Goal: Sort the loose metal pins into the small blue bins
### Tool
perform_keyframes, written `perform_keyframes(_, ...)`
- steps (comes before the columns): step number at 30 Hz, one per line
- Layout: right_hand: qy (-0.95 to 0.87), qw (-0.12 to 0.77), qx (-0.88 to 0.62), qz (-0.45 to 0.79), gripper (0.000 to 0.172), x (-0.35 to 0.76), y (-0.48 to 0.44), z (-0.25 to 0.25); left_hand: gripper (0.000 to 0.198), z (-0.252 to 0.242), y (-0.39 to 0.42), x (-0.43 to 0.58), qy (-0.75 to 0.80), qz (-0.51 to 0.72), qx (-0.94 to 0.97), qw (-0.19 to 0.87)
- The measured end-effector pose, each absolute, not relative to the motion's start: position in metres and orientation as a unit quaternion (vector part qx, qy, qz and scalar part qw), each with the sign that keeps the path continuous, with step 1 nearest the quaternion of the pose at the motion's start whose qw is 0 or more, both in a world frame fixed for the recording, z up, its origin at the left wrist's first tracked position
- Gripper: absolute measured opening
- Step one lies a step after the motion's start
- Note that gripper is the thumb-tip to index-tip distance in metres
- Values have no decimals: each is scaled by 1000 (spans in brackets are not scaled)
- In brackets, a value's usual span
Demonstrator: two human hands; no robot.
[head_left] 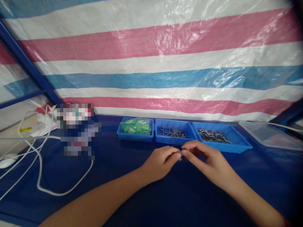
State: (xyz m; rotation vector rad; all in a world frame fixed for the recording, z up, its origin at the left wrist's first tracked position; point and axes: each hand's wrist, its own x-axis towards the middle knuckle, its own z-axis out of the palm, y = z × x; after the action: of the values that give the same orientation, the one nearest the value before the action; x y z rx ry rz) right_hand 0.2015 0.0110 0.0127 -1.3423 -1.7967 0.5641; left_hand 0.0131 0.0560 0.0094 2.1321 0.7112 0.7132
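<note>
Hands meet near the centre of the frame, a little below the bins, fingertips together. Left hand (159, 162): thumb and forefinger pinched close on a thin dark piece (176, 147). Right hand (210, 159): thumb and forefinger drawn in to the same spot, also pinching there, a gap between the two digits behind the tips. Dark ends poke out above and below the fingertips; one piece or more, cannot tell. Both forearms bare, entering from the bottom edge.

Just beyond, three blue bins in a row on a dark blue table (113, 160). Left bin (134, 137): green plastic bag (136, 126), contents unclear. Middle bin (164, 139): loose scatter of screws (176, 132), or nails; too small to say. Right bin (236, 147): denser heap of thin metal fasteners (211, 135).

Right edge of frame: clear plastic sheet or lid (270, 135) lying flat near the right bin. Left side: white cable (56, 194) looping over the table, thinner leads beside it, white mouse (7, 160) at the far left edge, a yellow label (25, 129) above it. Pixelated patch left of the bins, unreadable. Upper frame: striped plastic sheeting (151, 78), red, white and blue, with a blue metal post (26, 60) at upper left.
</note>
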Motion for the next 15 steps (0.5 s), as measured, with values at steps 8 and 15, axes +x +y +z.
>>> perform_keyframes(8, -726, 398, -519, 216, 20, 200, 12, 16, 28, 8, 58, 14, 266, 243, 869, 339)
perform_keyframes(15, -739, 376, -519, 209, 23, 196, 12, 12, 27, 1, 59, 14, 260, 247, 869, 341)
